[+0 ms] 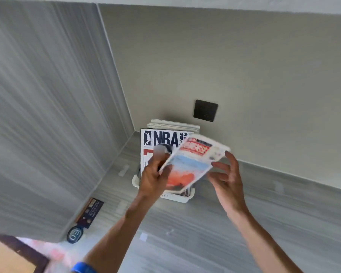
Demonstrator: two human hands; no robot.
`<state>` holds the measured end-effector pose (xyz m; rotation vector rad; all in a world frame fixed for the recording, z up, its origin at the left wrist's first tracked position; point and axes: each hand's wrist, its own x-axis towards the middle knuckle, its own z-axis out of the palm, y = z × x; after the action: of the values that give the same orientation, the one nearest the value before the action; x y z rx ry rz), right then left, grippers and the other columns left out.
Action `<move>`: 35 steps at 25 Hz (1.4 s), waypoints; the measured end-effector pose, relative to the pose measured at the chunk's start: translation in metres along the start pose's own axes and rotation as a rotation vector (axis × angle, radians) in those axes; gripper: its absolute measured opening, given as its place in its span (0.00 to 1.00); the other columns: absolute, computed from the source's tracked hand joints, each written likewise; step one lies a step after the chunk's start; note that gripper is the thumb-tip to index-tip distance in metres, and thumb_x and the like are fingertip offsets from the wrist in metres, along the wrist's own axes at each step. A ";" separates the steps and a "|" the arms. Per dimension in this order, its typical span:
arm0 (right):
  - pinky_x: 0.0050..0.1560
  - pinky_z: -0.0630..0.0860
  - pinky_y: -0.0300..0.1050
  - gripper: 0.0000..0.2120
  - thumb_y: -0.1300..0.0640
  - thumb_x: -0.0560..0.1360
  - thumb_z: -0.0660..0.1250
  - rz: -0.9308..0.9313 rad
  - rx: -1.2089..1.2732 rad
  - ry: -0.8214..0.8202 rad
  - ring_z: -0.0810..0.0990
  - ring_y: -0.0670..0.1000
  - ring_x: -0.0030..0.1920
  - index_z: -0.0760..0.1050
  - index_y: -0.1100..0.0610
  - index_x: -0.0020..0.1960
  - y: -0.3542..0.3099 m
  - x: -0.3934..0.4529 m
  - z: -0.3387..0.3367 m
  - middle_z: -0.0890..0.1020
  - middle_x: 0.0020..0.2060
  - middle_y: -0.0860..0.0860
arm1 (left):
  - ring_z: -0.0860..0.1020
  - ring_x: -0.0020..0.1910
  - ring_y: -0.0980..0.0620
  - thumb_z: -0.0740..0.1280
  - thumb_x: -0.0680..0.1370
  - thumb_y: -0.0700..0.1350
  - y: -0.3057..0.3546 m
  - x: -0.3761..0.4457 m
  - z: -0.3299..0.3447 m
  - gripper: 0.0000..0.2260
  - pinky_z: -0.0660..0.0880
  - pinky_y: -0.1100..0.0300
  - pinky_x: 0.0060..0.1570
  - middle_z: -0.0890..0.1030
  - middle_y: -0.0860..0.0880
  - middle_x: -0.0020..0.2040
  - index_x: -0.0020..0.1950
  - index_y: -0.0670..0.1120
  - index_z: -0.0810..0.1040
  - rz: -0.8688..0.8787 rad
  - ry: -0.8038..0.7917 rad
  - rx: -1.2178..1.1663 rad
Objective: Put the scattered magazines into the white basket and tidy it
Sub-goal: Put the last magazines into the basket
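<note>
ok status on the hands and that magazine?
Left hand grips the magazine, tilted above the white basket. Right hand open beside it, contact unclear. NBA magazine already upright in basket. Nothing blocking.

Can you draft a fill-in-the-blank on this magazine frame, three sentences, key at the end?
1. The left hand grips the red and pale blue magazine by its ____ edge.
2. The black-and-white magazine standing upright in the white plastic basket shows the letters ____.
3. The right hand has its fingers spread and holds ____.

Missing words: left; NBA; nothing
</note>
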<state>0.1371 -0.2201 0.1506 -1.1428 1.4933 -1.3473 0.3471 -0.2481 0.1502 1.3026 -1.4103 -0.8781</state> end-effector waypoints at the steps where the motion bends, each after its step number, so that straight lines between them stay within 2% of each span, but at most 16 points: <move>1: 0.42 0.77 0.36 0.29 0.67 0.72 0.71 0.012 -0.055 0.020 0.83 0.46 0.43 0.67 0.44 0.65 0.009 0.001 0.009 0.83 0.50 0.46 | 0.82 0.40 0.56 0.69 0.73 0.43 0.000 0.013 -0.010 0.10 0.79 0.61 0.33 0.84 0.57 0.42 0.52 0.55 0.78 -0.038 0.006 -0.148; 3: 0.42 0.75 0.33 0.25 0.66 0.71 0.71 0.029 -0.164 0.024 0.82 0.44 0.42 0.72 0.38 0.56 0.029 0.001 0.024 0.83 0.46 0.43 | 0.85 0.45 0.50 0.70 0.74 0.39 -0.004 0.040 -0.027 0.14 0.83 0.55 0.35 0.85 0.55 0.47 0.53 0.58 0.79 -0.099 -0.016 -0.385; 6: 0.39 0.74 0.29 0.20 0.66 0.71 0.70 0.084 -0.284 -0.072 0.83 0.41 0.39 0.75 0.40 0.49 0.059 -0.006 0.048 0.84 0.43 0.39 | 0.84 0.51 0.53 0.69 0.76 0.35 -0.030 0.077 -0.044 0.18 0.83 0.56 0.44 0.85 0.53 0.52 0.56 0.57 0.78 -0.179 -0.086 -0.354; 8: 0.39 0.75 0.30 0.18 0.63 0.71 0.69 0.113 -0.386 -0.146 0.83 0.41 0.38 0.75 0.42 0.53 0.074 -0.012 0.061 0.84 0.49 0.40 | 0.83 0.53 0.47 0.68 0.76 0.34 -0.057 0.089 -0.043 0.14 0.83 0.54 0.47 0.84 0.49 0.52 0.57 0.49 0.77 -0.311 -0.056 -0.200; 10: 0.43 0.76 0.34 0.23 0.59 0.71 0.68 0.129 -0.541 -0.267 0.81 0.41 0.40 0.72 0.38 0.61 0.087 -0.018 0.071 0.82 0.54 0.39 | 0.82 0.52 0.43 0.66 0.75 0.36 -0.087 0.084 -0.039 0.10 0.82 0.52 0.46 0.83 0.45 0.52 0.55 0.44 0.76 -0.410 0.075 0.038; 12: 0.51 0.76 0.41 0.28 0.55 0.72 0.67 0.169 -0.731 -0.423 0.81 0.46 0.49 0.66 0.38 0.69 0.098 -0.025 0.081 0.78 0.63 0.40 | 0.81 0.49 0.42 0.66 0.76 0.40 -0.110 0.071 -0.038 0.08 0.80 0.49 0.48 0.83 0.43 0.52 0.54 0.44 0.77 -0.462 0.161 0.262; 14: 0.58 0.73 0.44 0.30 0.54 0.73 0.65 0.210 -0.898 -0.519 0.77 0.51 0.61 0.61 0.44 0.73 0.108 -0.025 0.091 0.69 0.71 0.42 | 0.81 0.48 0.41 0.65 0.77 0.41 -0.126 0.061 -0.041 0.07 0.79 0.52 0.49 0.84 0.42 0.51 0.54 0.44 0.78 -0.427 0.098 0.400; 15: 0.59 0.73 0.46 0.29 0.54 0.74 0.65 0.214 -0.957 -0.531 0.75 0.54 0.64 0.60 0.46 0.73 0.110 -0.023 0.095 0.67 0.72 0.44 | 0.81 0.48 0.41 0.65 0.77 0.40 -0.130 0.060 -0.042 0.07 0.78 0.56 0.48 0.84 0.43 0.50 0.54 0.45 0.79 -0.389 0.074 0.421; 18: 0.59 0.74 0.50 0.26 0.54 0.74 0.63 0.206 -1.031 -0.500 0.74 0.57 0.63 0.64 0.50 0.71 0.113 -0.014 0.100 0.69 0.70 0.48 | 0.82 0.45 0.45 0.66 0.76 0.37 -0.131 0.061 -0.042 0.07 0.79 0.62 0.42 0.84 0.43 0.48 0.51 0.45 0.79 -0.355 0.008 0.157; 20: 0.57 0.76 0.50 0.26 0.54 0.73 0.63 0.207 -1.057 -0.500 0.76 0.56 0.61 0.63 0.48 0.71 0.116 -0.016 0.099 0.69 0.69 0.47 | 0.82 0.48 0.44 0.69 0.75 0.38 -0.132 0.057 -0.037 0.09 0.81 0.53 0.48 0.83 0.43 0.50 0.55 0.44 0.78 -0.409 -0.039 0.055; 23: 0.55 0.77 0.51 0.26 0.54 0.74 0.62 0.174 -1.107 -0.481 0.78 0.56 0.58 0.63 0.47 0.71 0.119 -0.019 0.094 0.71 0.68 0.46 | 0.78 0.52 0.50 0.72 0.72 0.43 -0.135 0.042 -0.035 0.20 0.79 0.53 0.50 0.79 0.49 0.56 0.62 0.47 0.72 -0.339 0.048 0.316; 26: 0.51 0.75 0.48 0.16 0.53 0.76 0.61 0.145 -1.043 -0.416 0.80 0.55 0.55 0.69 0.49 0.64 0.115 -0.021 0.089 0.77 0.60 0.47 | 0.75 0.55 0.48 0.71 0.72 0.40 -0.130 0.019 -0.049 0.21 0.77 0.50 0.53 0.77 0.48 0.58 0.63 0.48 0.71 -0.277 0.083 0.397; 28: 0.46 0.74 0.45 0.06 0.51 0.78 0.61 0.092 -0.977 -0.366 0.80 0.54 0.51 0.72 0.51 0.54 0.113 -0.038 0.082 0.81 0.50 0.48 | 0.76 0.58 0.47 0.72 0.72 0.41 -0.126 0.000 -0.059 0.22 0.77 0.48 0.56 0.78 0.48 0.61 0.64 0.48 0.71 -0.343 0.015 0.350; 30: 0.43 0.72 0.45 0.04 0.52 0.78 0.62 0.055 -0.956 -0.366 0.79 0.55 0.49 0.72 0.53 0.47 0.119 -0.070 0.065 0.80 0.45 0.49 | 0.75 0.60 0.47 0.73 0.72 0.44 -0.121 -0.020 -0.065 0.23 0.75 0.49 0.58 0.77 0.48 0.63 0.65 0.48 0.71 -0.390 -0.064 0.353; 33: 0.44 0.71 0.44 0.06 0.51 0.77 0.64 0.062 -0.978 -0.372 0.77 0.53 0.49 0.73 0.53 0.47 0.125 -0.117 0.014 0.75 0.41 0.46 | 0.74 0.64 0.48 0.74 0.70 0.44 -0.112 -0.057 -0.058 0.28 0.74 0.52 0.60 0.76 0.48 0.66 0.68 0.48 0.70 -0.404 -0.136 0.361; 35: 0.48 0.71 0.43 0.07 0.47 0.77 0.63 0.121 -1.052 -0.390 0.77 0.51 0.53 0.74 0.50 0.51 0.121 -0.139 -0.024 0.73 0.39 0.42 | 0.75 0.63 0.55 0.76 0.67 0.42 -0.098 -0.080 -0.043 0.30 0.76 0.64 0.54 0.77 0.56 0.64 0.67 0.54 0.70 -0.361 -0.224 0.272</move>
<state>0.1385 -0.0767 0.0325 -1.7588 1.9473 -0.1334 0.4101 -0.1812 0.0529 1.7462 -1.5324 -1.1281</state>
